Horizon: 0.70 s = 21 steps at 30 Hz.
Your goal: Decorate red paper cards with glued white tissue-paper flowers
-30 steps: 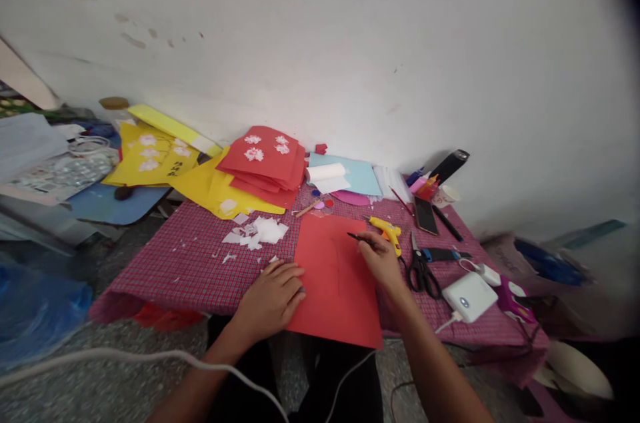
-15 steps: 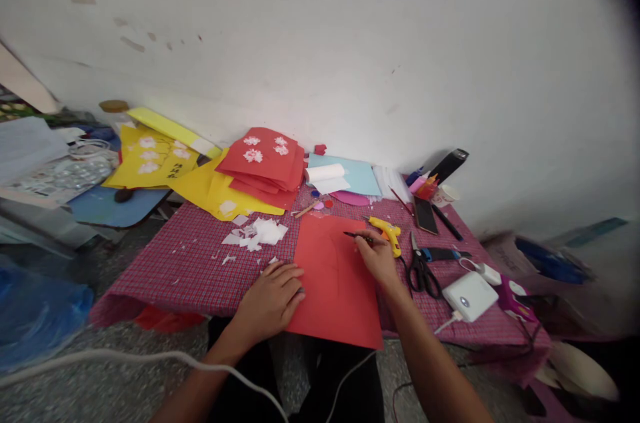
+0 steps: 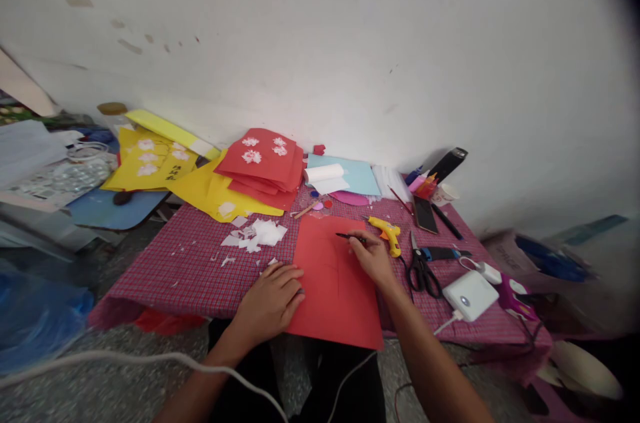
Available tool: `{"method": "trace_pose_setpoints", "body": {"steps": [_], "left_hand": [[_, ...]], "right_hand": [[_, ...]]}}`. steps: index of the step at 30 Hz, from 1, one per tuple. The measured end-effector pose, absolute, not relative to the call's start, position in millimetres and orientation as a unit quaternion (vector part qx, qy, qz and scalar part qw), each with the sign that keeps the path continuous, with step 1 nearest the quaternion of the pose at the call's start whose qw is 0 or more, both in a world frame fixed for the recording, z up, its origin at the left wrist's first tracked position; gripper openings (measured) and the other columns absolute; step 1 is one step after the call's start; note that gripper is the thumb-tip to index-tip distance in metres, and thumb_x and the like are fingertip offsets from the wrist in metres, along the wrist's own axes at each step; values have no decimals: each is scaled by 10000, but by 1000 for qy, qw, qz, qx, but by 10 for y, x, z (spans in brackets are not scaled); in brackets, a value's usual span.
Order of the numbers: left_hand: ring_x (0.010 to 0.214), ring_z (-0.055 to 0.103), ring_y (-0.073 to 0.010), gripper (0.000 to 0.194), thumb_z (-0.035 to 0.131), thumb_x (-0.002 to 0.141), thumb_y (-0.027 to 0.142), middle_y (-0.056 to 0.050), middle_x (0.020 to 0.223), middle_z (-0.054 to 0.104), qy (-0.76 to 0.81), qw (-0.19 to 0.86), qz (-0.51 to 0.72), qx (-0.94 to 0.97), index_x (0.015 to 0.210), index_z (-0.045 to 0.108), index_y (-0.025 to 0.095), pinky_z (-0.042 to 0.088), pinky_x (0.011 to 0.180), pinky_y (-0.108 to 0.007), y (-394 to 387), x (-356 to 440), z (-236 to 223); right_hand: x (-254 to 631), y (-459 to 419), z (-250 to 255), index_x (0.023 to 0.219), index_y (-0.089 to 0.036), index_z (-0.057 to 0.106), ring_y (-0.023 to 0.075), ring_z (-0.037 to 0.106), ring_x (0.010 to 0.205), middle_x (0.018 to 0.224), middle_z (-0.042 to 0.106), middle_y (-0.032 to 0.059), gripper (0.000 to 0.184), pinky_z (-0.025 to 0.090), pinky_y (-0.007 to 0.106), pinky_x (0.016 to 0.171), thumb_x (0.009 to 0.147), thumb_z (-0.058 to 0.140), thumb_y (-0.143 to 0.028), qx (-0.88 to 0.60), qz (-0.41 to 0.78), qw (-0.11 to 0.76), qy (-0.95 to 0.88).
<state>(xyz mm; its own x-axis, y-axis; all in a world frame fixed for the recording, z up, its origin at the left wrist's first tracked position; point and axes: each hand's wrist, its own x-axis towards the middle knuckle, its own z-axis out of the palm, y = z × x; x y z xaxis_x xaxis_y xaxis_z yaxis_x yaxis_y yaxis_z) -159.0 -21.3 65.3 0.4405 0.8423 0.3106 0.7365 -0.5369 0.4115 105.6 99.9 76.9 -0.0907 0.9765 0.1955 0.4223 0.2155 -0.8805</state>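
A sheet of red paper (image 3: 325, 296) lies at the front of the table and overhangs its edge, with thin dark lines drawn on it. My left hand (image 3: 275, 296) rests flat over the sheet's left edge, fingers stretched out; a small dark spot shows by the thumb, too small to name. Over the upper right of the sheet, my right hand (image 3: 371, 256) is closed around a dark pen (image 3: 345, 236), its tip pointing left near the paper. White paper scraps (image 3: 260, 234) lie left of the sheet. Just right of it are a yellow glue gun (image 3: 387, 233) and black-handled scissors (image 3: 421, 273).
Behind the sheet stand stacked red cards (image 3: 263, 163) with white flowers, yellow paper (image 3: 205, 189) and blue paper (image 3: 360, 173). To the right are a phone (image 3: 425, 215), a white power bank (image 3: 470, 295) and a paper cup (image 3: 445, 194). A white cable (image 3: 150, 357) crosses in front.
My right hand and the pen have shifted slightly left over the red paper. My left hand stays in place.
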Motion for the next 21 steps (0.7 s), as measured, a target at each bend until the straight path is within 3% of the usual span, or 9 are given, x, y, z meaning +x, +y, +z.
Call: {"method": "trace_pose_setpoints", "body": {"steps": [21], "left_hand": [[1244,561,-237,130,522,958,262,-34,1278,668,469,116,237,843,973,646,227,336,1153,-524,-206,-1585,668]], "right_hand": [[935,995,713,974,-210,719,193,612,665,790,701,26,255,471,284,577,864,536,-349,-518,355,399,-668]]}}
